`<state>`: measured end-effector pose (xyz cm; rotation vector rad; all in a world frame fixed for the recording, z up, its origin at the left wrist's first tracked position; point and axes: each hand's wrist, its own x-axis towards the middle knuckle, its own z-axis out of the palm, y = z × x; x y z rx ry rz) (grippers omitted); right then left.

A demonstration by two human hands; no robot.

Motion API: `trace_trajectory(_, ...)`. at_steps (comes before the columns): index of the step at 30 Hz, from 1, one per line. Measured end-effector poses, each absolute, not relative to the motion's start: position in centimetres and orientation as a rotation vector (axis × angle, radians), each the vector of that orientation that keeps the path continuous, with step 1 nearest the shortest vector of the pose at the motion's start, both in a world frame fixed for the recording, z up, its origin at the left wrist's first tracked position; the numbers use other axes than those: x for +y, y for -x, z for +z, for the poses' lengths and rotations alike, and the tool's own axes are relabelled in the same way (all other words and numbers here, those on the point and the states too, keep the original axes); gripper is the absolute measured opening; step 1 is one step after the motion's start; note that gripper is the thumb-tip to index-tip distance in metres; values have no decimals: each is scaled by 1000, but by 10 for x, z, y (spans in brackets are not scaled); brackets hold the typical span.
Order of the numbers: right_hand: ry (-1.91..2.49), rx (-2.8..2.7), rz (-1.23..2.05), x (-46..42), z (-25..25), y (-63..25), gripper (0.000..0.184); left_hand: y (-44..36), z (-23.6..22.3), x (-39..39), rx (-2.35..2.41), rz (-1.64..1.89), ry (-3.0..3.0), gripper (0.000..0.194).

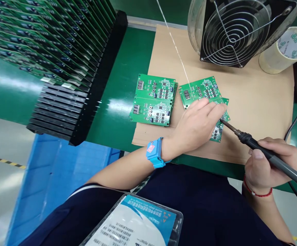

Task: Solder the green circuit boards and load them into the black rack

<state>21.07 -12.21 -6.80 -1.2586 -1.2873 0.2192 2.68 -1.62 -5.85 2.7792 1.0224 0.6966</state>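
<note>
- Landmark for all places: the fan [232, 41], standing at the far side of the cardboard [261, 106] on the green surface [115, 78].
- Work piece: the upper board [200, 88] lies in front of the fan, on the wearer's side, partly covered by the left hand [198, 119]. The lower board [217, 132] shows beneath that hand, set askew.
- Left grip: fingers bent and close together over the boards; fingertips hidden. The thin wire [177, 51], left of the fan, runs down to this hand; whether the fingers pinch it cannot be told.
- Right grip: the right hand [269, 160], in front of the fan and to its right, is closed around the handle of the soldering iron [257, 147]. The iron's tip is beside the left fingers, at the boards; contact cannot be confirmed.
- Progress, as judged: work with the iron appears under way on this group. Number of joints finished: not readable.
- Remainder: the board pile [152, 99], left of the fan and nearer the wearer, lies untouched by either hand. Farther left, the rack [97, 90] holds many upright boards. Neither lot shows whether it is finished or waiting.
- Also noted: the tape roll [273, 59] stands just right of the fan.
</note>
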Motion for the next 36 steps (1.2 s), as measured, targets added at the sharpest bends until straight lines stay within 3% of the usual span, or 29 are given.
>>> trace_trajectory(16,1272,-1280,160,-122,-71,-212,14,-23,-53,-13,1033,658,-2846,40)
trace_trajectory(19,1306,-1272,105,-124,-72,-214,16,-16,-37,3,1283,493,-2666,43)
trace_trajectory(23,1320,-1261,78,-124,-76,-217,18,-8,-11,28,1724,173,-2399,30)
trace_trajectory(27,1393,-1214,55,-124,-80,-219,21,4,-12,42,1799,18,-2286,30)
trace_trajectory(36,1375,-1061,132,-118,-82,-218,24,25,-55,60,1487,467,-2330,17)
